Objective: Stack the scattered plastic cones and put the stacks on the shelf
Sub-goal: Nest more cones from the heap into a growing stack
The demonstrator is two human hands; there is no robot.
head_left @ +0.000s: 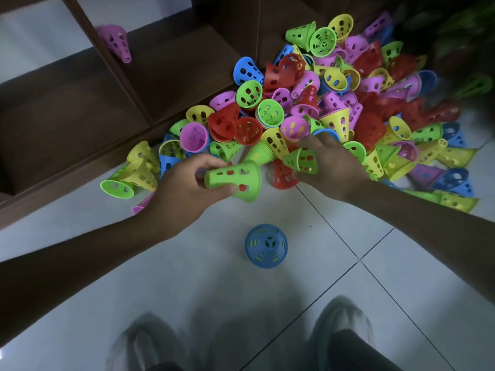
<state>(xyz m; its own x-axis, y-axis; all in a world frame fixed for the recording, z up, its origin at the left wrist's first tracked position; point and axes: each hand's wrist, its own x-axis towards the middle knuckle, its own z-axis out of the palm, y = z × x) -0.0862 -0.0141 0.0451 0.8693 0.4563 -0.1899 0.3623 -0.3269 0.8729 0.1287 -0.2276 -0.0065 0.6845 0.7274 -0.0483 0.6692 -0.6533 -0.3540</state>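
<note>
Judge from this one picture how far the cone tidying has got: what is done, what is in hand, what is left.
Done: little. One pink cone lies on the shelf, and a blue stack stands alone on the floor. In hand: the left hand grips a green cone, and the right hand holds another green cone at the pile's edge. Left: nearly everything, as the big mixed pile remains scattered.

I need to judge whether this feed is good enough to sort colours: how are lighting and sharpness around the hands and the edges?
Head view: dim, even light, no glare; left hand and its green cone sharp, colours in the pile clear; shoes at the bottom motion-blurred; top-right corner dark and smeared; shelf lines bowed by the wide lens.
</note>
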